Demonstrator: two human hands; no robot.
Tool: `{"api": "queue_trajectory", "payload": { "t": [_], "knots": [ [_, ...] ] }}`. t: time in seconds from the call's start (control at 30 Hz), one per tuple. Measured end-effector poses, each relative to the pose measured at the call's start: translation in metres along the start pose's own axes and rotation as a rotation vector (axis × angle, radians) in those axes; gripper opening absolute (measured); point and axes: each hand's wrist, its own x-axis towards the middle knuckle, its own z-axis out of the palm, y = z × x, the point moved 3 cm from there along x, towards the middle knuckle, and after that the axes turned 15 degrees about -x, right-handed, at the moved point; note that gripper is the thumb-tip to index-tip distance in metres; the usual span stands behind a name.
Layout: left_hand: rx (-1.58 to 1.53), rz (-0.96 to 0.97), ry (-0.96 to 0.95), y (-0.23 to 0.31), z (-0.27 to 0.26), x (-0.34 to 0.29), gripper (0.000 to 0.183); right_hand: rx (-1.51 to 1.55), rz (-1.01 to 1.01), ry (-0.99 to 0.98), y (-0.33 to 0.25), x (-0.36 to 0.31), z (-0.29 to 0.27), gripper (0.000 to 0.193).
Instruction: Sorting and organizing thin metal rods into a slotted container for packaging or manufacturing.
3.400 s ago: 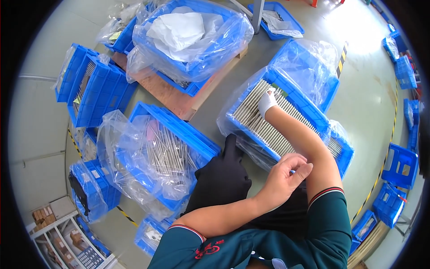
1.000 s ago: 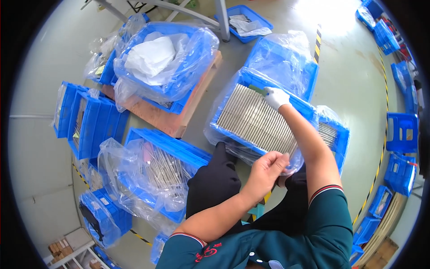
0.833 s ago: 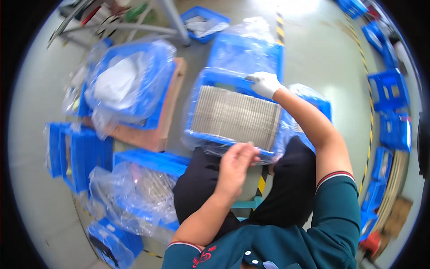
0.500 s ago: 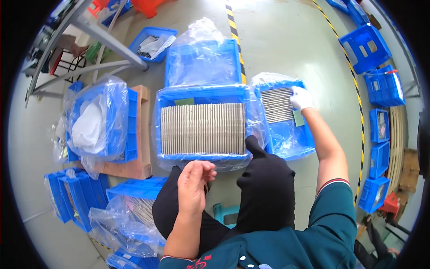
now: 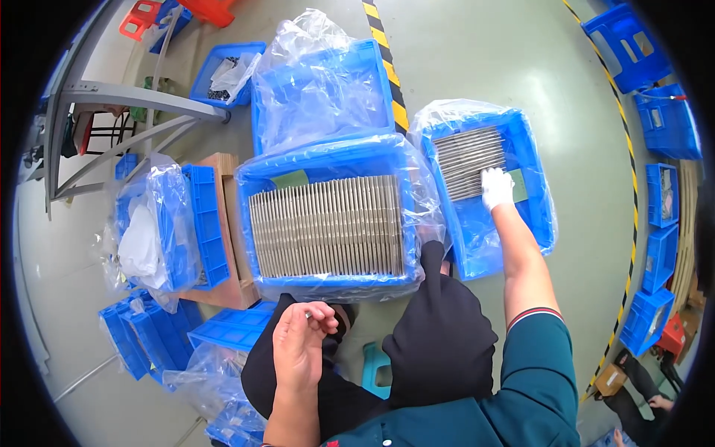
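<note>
My right hand (image 5: 497, 188), in a white glove, reaches into the blue bin (image 5: 538, 165) on the right. Its fingers are a little apart and rest on the near edge of a stack of thin metal rods (image 5: 465, 153). A green card (image 5: 518, 185) lies just right of the glove. My bare left hand (image 5: 299, 344) is raised near my left knee, fingers curled toward the thumb. Something small and greyish shows at the fingertips, too small to name. In front of me, a plastic-lined blue bin (image 5: 335, 281) holds a row of packed metal rods (image 5: 324, 227), with another green card (image 5: 290, 179) behind them.
Beyond the middle bin stands another plastic-lined blue bin (image 5: 324, 86). On my left, a blue bin (image 5: 208, 223) with plastic sits by a wooden board (image 5: 234, 272). A grey metal frame (image 5: 134, 97) rises at the far left. Several blue bins (image 5: 661, 194) line the right side.
My right hand has moved from the far right end of the rods to their near edge. My left hand stays raised with curled fingers. The view has shifted and tilted slightly.
</note>
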Motion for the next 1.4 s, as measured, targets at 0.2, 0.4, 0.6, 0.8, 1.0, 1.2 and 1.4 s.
{"api": "queue_trajectory", "payload": {
  "t": [0.2,0.4,0.6,0.8,1.0,1.2,1.4],
  "knots": [
    [0.022,-0.003,0.018,-0.003,0.001,0.007,0.032,-0.074,-0.133,-0.061,-0.011,-0.011,-0.009,0.02],
    [0.035,-0.007,0.02,-0.003,0.001,0.009,0.033,0.052,-0.106,-0.079,-0.015,-0.042,-0.001,0.014],
    [0.044,-0.011,0.024,-0.001,-0.002,0.007,0.032,0.216,0.042,-0.218,-0.031,-0.067,0.012,0.012],
    [-0.038,-0.012,-0.017,0.004,-0.005,-0.001,0.029,0.403,0.072,-0.477,-0.027,-0.089,-0.005,0.024],
    [-0.093,0.025,-0.061,0.019,-0.018,-0.016,0.03,1.068,0.225,-0.731,-0.019,-0.127,-0.027,0.022],
    [-0.303,0.155,-0.089,0.064,-0.033,-0.017,0.032,1.105,0.288,-0.414,0.01,-0.132,-0.123,0.024],
    [-0.476,0.298,0.008,0.097,-0.078,-0.014,0.034,1.137,-0.076,-0.034,0.003,-0.129,-0.331,0.02]
  ]
}}
